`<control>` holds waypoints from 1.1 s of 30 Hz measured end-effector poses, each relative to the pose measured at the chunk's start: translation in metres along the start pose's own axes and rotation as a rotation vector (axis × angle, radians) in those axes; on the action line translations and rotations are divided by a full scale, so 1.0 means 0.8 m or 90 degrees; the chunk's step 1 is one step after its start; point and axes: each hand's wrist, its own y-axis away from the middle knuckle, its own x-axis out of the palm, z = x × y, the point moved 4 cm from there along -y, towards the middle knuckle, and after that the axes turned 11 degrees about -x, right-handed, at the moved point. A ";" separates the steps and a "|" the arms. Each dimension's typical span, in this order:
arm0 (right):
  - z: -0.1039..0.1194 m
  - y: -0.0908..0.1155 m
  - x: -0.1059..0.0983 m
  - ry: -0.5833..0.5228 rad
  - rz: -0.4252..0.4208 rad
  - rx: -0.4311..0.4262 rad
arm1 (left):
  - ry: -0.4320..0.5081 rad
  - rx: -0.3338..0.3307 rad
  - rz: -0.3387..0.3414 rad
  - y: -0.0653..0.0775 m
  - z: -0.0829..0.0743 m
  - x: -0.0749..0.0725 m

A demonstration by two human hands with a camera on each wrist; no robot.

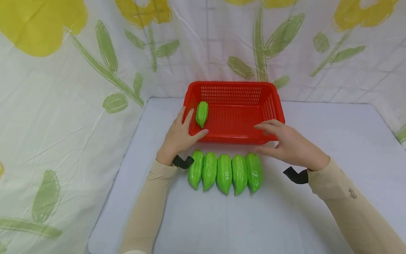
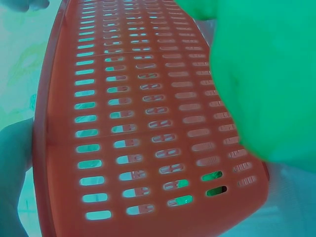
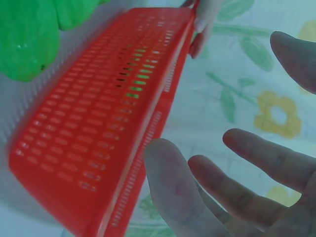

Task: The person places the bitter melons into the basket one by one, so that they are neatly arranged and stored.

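A red plastic basket (image 1: pixel 234 137) with slotted walls stands at the back of the white table. Inside it, against the left wall, lies one glossy green star fruit (image 1: pixel 202 114). Several more ridged star fruit (image 1: pixel 224 173) lie side by side in front of the basket, tips towards me. My left hand (image 1: pixel 177 139) rests at the basket's front left corner, fingers spread over the left rim and thumb at the front rim. Over the front right corner hovers my right hand (image 1: pixel 287 143), fingers loosely bent, holding nothing; its thumb (image 3: pixel 173 182) is near the rim in the right wrist view.
A white curtain (image 1: pixel 203 63) printed with yellow flowers and green leaves hangs behind and left of the table (image 1: pixel 190 222). Black straps (image 1: pixel 298 175) stick out at both wrists, the left one close to the nearest star fruit.
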 end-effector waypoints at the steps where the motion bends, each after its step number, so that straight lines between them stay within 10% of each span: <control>1: 0.001 0.002 0.002 -0.002 0.001 -0.003 | 0.000 0.000 0.000 0.000 0.000 0.000; 33: -0.035 0.023 0.102 -0.013 0.057 0.020 | -0.002 0.003 -0.006 -0.002 0.001 0.001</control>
